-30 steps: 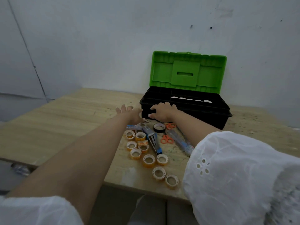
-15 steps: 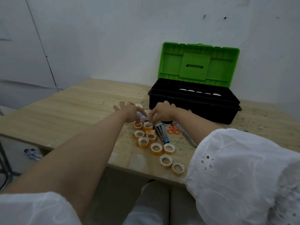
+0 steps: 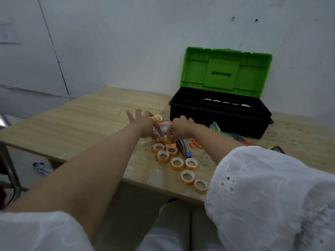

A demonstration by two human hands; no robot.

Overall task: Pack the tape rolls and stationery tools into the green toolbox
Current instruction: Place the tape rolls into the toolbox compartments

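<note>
Picked out: one tape roll (image 3: 166, 139) at the far end of the orange cluster, lying flat on the bench (image 3: 87, 122), a little short of the green toolbox (image 3: 226, 69). Probably light and stiff, with a rigid core and a smooth outer face that may be a touch slippery. Best taken across the ring, one fingertip inside the core and one on the outer wall, or pinched by opposite edges. Little crushing risk. Small enough to gather several at once.

Pinched from above by the right hand (image 3: 181, 126), fingertips curled down onto it. On the left hand (image 3: 145, 126), outer fingers splayed wide, thumb and forefinger down at a neighbouring roll; cannot tell whether closed on it.

Remaining tape rolls (image 3: 176, 163) strung toward the near bench edge; lone roll (image 3: 158, 117) beyond the left hand. Blue-tipped metal tool (image 3: 184, 148) and orange scissors (image 3: 195, 144) just right of the cluster. Toolbox lid up, white discs (image 3: 226, 102) in a rear compartment.

Against a second ago: both hands off the toolbox front edge, down on the rolls. Against half a second ago: same spot, fingertips lower.
</note>
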